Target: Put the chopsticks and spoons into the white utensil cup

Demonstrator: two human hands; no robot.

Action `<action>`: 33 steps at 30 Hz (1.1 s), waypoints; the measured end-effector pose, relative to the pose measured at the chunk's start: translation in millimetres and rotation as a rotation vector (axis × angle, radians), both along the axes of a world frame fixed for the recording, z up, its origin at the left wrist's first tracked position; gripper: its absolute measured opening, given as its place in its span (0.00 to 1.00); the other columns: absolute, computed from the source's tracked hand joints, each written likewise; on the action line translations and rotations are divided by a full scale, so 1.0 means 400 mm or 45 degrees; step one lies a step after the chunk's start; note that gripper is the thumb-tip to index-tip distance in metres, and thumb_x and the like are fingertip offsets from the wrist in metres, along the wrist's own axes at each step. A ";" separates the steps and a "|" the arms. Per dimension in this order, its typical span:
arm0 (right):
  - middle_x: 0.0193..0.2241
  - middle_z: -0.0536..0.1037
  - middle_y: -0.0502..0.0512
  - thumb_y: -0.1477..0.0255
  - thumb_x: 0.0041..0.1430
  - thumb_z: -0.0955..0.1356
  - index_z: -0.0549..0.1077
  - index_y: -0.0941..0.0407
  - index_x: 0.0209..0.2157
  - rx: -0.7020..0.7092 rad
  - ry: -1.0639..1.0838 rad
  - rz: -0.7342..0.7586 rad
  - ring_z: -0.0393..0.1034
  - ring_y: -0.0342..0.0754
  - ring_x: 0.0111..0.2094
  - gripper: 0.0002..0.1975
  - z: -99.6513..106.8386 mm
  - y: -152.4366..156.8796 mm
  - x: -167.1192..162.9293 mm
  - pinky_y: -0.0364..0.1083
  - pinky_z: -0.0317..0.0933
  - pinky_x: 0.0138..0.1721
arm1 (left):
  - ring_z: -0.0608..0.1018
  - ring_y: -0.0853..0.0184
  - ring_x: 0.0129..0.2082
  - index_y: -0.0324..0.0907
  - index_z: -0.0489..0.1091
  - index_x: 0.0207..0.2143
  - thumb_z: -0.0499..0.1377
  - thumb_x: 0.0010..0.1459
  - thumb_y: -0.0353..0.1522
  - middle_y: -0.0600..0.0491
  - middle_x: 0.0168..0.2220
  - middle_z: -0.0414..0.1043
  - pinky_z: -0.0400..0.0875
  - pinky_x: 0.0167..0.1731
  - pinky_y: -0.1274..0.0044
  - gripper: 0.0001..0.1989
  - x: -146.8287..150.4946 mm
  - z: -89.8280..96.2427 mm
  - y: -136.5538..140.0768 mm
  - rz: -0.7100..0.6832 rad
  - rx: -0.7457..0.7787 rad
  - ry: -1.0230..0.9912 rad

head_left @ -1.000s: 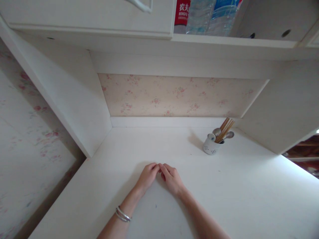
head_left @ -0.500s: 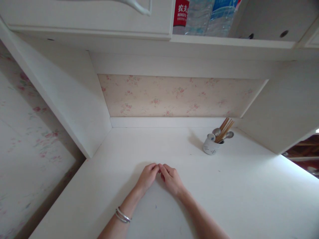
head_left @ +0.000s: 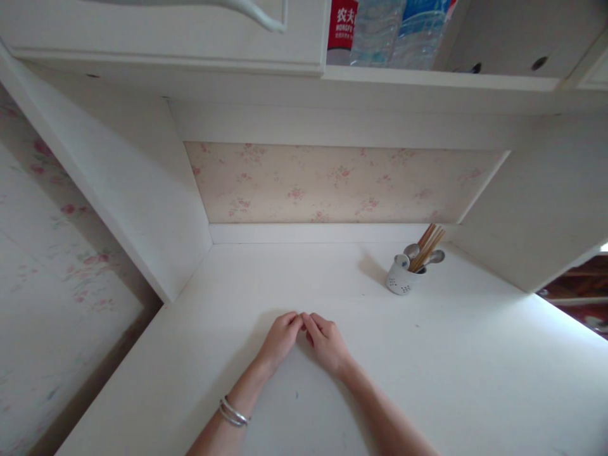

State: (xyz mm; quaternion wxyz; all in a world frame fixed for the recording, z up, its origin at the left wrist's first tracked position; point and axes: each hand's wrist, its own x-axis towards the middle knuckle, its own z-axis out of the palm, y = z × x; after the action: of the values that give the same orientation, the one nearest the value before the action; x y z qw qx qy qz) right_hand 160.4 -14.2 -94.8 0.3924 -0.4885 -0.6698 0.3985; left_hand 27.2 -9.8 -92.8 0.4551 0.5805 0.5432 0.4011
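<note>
My left hand [head_left: 281, 335] and my right hand [head_left: 325, 342] rest on the white tabletop [head_left: 228, 285], meeting at the fingertips in front of me. Both have curled, closed fingers, and no object shows in or between them. The palms and inner fingers are hidden from above. A silver bangle [head_left: 232, 413] circles my left wrist. Beyond my right hand, to the right, stands a white utensil holder [head_left: 399, 280] with small holes. Wooden chopsticks [head_left: 430, 246] and metal spoons [head_left: 436, 256] lean in it.
White side panels [head_left: 128, 171] flank the tabletop. Overhead hangs a cabinet [head_left: 166, 38] with an open shelf holding plastic-wrapped bottles [head_left: 377, 31]. Floral wallpaper [head_left: 294, 177] covers the back wall. A brown shelf [head_left: 584, 285] shows at the far right.
The view has shifted very slightly. Both hands keep the same place and pose, and the utensil holder has not moved.
</note>
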 end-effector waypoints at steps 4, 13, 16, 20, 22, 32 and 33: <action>0.18 0.66 0.47 0.55 0.65 0.57 0.70 0.55 0.24 -0.006 0.005 0.005 0.59 0.43 0.21 0.24 -0.002 0.001 0.000 0.41 0.52 0.24 | 0.69 0.67 0.28 0.41 0.67 0.22 0.49 0.56 0.42 0.55 0.23 0.69 0.61 0.31 0.77 0.17 0.001 -0.001 0.001 0.004 0.001 -0.001; 0.17 0.66 0.46 0.56 0.66 0.57 0.70 0.55 0.25 -0.028 0.011 0.004 0.59 0.43 0.21 0.23 -0.002 0.000 0.000 0.42 0.51 0.25 | 0.68 0.67 0.28 0.40 0.68 0.23 0.50 0.57 0.42 0.55 0.23 0.68 0.60 0.30 0.77 0.18 -0.003 -0.009 0.001 0.000 0.006 0.004; 0.18 0.65 0.46 0.56 0.66 0.57 0.70 0.55 0.25 -0.030 0.010 0.010 0.59 0.43 0.22 0.23 0.000 0.000 0.001 0.42 0.52 0.26 | 0.69 0.67 0.29 0.40 0.68 0.24 0.49 0.57 0.42 0.54 0.24 0.69 0.60 0.31 0.77 0.18 -0.003 -0.012 0.002 0.002 0.008 0.002; 0.18 0.65 0.46 0.56 0.66 0.57 0.69 0.55 0.25 -0.031 0.001 0.012 0.59 0.43 0.22 0.23 0.001 -0.001 0.002 0.42 0.52 0.26 | 0.70 0.66 0.30 0.40 0.69 0.24 0.49 0.57 0.41 0.54 0.25 0.70 0.61 0.32 0.77 0.17 -0.002 -0.011 0.002 -0.003 0.006 -0.001; 0.18 0.65 0.46 0.57 0.66 0.57 0.69 0.55 0.25 -0.031 -0.002 0.015 0.58 0.42 0.22 0.23 0.001 0.000 0.001 0.42 0.52 0.26 | 0.70 0.66 0.30 0.40 0.69 0.24 0.49 0.57 0.41 0.54 0.25 0.71 0.61 0.32 0.77 0.17 -0.002 -0.008 0.002 -0.012 0.004 -0.004; 0.17 0.64 0.45 0.56 0.65 0.57 0.68 0.55 0.24 -0.039 0.007 0.021 0.57 0.42 0.21 0.23 -0.005 0.002 0.001 0.42 0.51 0.25 | 0.69 0.66 0.30 0.40 0.68 0.24 0.50 0.57 0.41 0.54 0.25 0.70 0.61 0.32 0.77 0.17 0.001 0.007 -0.004 -0.019 -0.012 -0.020; 0.17 0.64 0.45 0.56 0.65 0.57 0.68 0.55 0.24 -0.042 0.011 0.021 0.57 0.42 0.21 0.23 -0.005 0.000 0.000 0.42 0.51 0.25 | 0.69 0.66 0.30 0.40 0.68 0.24 0.50 0.57 0.41 0.54 0.25 0.69 0.61 0.32 0.77 0.17 0.001 0.008 -0.004 -0.019 -0.015 -0.022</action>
State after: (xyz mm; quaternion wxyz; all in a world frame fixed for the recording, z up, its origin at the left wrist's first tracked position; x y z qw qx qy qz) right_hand 160.4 -14.2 -96.7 0.3838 -0.4877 -0.6654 0.4147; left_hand 27.7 -11.6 -89.7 0.4663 0.5782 0.5373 0.3995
